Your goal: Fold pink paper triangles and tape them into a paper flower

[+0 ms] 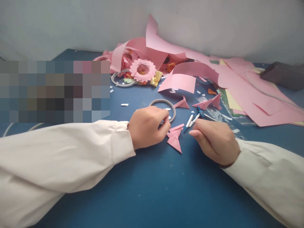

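My left hand [149, 128] is closed in a pinch at the left edge of a folded pink paper piece [175, 139], made of several overlapping pointed layers. A tape roll ring [174, 110] lies just behind that hand, which partly covers it. To the right, my right hand [213, 139] is curled with thumb and finger together; whether anything is between them is hidden. Just beyond its fingertips lie a white and blue pen-like tool [189, 121] and a dark blue hinged tool [200, 112]. Two more folded pink pieces, a small one [182, 103] and a longer one [210, 103], rest farther back.
Curled pink paper sheets [180, 83] and a pink paper ring [142, 70] are heaped toward the wall. Flat pink sheets [256, 95] spread at the right, near a dark object [283, 76]. Another tape ring [123, 84] and white scraps [124, 104] lie left. A blurred patch covers the far left.
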A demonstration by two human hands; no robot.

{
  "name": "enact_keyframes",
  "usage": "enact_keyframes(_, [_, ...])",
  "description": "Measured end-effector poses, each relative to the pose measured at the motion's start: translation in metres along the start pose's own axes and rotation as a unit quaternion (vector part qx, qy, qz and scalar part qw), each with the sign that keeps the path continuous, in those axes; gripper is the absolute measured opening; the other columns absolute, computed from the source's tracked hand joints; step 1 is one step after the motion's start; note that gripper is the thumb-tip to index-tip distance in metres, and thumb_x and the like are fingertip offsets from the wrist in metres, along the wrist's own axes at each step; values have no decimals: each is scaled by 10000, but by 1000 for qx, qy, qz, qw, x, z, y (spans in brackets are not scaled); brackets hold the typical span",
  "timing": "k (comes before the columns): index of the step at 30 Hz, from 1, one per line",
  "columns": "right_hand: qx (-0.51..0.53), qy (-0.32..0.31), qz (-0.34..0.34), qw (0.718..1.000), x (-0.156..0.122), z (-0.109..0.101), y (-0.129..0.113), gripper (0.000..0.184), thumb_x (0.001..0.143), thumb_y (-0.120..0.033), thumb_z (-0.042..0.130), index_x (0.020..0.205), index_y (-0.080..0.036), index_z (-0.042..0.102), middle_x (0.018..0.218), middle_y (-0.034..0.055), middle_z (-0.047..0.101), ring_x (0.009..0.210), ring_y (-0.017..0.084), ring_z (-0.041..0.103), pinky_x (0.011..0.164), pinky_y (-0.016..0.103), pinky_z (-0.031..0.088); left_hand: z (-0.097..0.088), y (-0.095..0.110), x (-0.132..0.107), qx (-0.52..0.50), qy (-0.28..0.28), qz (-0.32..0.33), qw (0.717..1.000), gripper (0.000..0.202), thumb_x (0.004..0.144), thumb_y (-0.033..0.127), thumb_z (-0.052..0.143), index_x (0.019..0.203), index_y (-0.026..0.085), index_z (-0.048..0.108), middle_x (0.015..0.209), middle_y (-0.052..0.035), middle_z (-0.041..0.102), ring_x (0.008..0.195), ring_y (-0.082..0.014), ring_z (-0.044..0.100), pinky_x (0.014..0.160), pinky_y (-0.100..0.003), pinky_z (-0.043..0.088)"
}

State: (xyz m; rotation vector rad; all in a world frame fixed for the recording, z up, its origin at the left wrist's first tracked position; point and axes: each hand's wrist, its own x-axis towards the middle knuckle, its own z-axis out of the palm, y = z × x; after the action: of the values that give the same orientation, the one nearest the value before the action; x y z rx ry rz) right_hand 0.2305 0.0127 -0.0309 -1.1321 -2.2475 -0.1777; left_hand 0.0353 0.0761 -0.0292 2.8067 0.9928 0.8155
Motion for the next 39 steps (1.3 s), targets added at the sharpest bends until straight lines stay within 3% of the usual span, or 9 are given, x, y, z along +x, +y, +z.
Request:
enact_keyframes(4, [3,12,-15,1000,0,-1,-1,406,949,-295,389,556,-205,347,463,-41,335,427,91,303,437,252,253,-1,0,2,-2,-16,-3,1000,183,805,184,464,658,149,568,577,-12,536,569,-132,467,555,-259,338])
enact_keyframes(11, [7,48,28,998,0,0,-2,256,909,-324,500,695,-184,491,517,-34,518,430,71,446,456,194,357,-3,0,6,37,-101,10,994,187,825,231,447,682,143,530,759,-72,577,747,-192,486,691,-326,374])
enact_keyframes(17, [27,57,-8,998,-1,-3,-3,198,824,-233,631,704,-192,479,508,-30,533,457,79,475,477,198,393,-4,1,6,58,-136,26,989,197,869,256,424,774,137,549,876,-93,594,841,-227,509,703,-354,342])
enact_keyframes(21, [40,62,-37,997,-1,-3,-3,255,793,-228,668,656,-192,456,470,-53,477,428,69,407,450,208,350,-3,1,7,55,-161,28,985,208,907,242,389,852,124,551,928,-105,601,876,-235,513,726,-357,342])
enact_keyframes(26, [39,49,-75,995,0,-3,-1,344,829,-294,625,562,-181,441,429,-59,390,405,66,330,428,223,291,-3,1,7,46,-148,23,988,227,921,246,373,839,122,545,865,-101,613,835,-226,524,713,-344,345])
enact_keyframes(31, [47,4,-80,996,3,-4,-1,432,914,-441,427,568,-184,443,447,-32,428,413,84,365,447,231,316,-2,0,7,65,-112,1,992,267,924,267,377,781,125,551,762,-84,621,737,-210,529,668,-332,341])
enact_keyframes(35, [42,-19,-75,996,2,-1,-1,335,890,-411,503,644,-184,483,481,-40,495,436,83,424,474,215,349,1,-2,6,105,-74,-22,991,365,928,290,365,644,152,548,616,-58,606,684,-217,538,630,-347,306])
enact_keyframes(39, [42,-14,-83,996,-1,0,-1,256,871,-341,561,682,-183,491,485,-38,517,433,88,414,459,224,338,1,-1,5,125,-66,-36,989,307,896,298,416,677,148,570,715,-73,641,737,-236,547,653,-371,313])
